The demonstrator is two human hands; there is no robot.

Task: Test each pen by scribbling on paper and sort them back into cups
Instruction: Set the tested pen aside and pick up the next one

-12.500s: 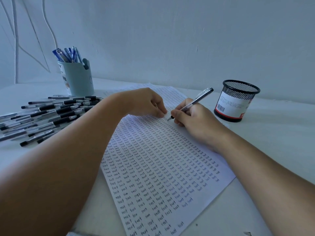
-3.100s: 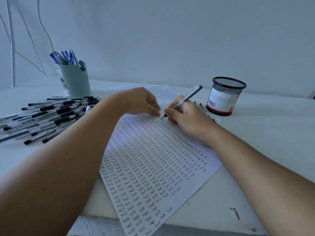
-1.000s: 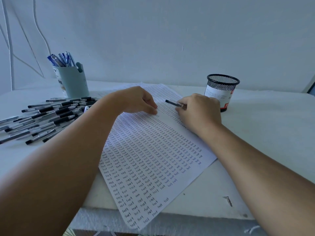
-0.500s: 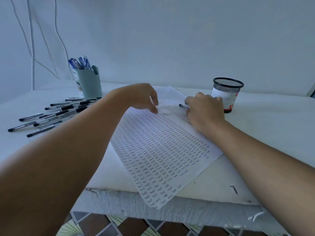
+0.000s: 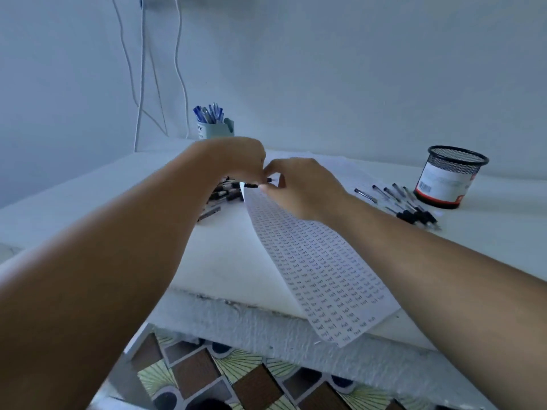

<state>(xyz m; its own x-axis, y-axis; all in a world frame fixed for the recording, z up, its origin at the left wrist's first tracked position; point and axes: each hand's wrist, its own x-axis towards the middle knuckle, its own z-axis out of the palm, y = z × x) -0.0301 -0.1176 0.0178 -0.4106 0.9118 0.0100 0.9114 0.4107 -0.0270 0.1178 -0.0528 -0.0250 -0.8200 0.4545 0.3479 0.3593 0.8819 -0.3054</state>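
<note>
Both hands meet over the top left corner of the paper (image 5: 319,267), a white sheet covered in rows of small scribbles. My left hand (image 5: 236,161) and my right hand (image 5: 302,187) each pinch an end of one black pen (image 5: 257,184), held level between them just above the sheet. Behind my left wrist lies the pile of black pens (image 5: 222,194), mostly hidden by the arm. A light blue cup (image 5: 215,130) holding blue pens stands at the back. A black mesh cup (image 5: 453,179) stands at the right.
Several black pens (image 5: 405,204) lie loose on the white table (image 5: 225,255) beside the mesh cup. The paper's near end hangs over the table's front edge. Cables run down the wall at the back left. Patterned floor tiles show below the edge.
My right hand no longer holds the pen it was scribbling with. Both hands have moved left to the pile and now hold a black pen between them. The view has tilted down and left.
</note>
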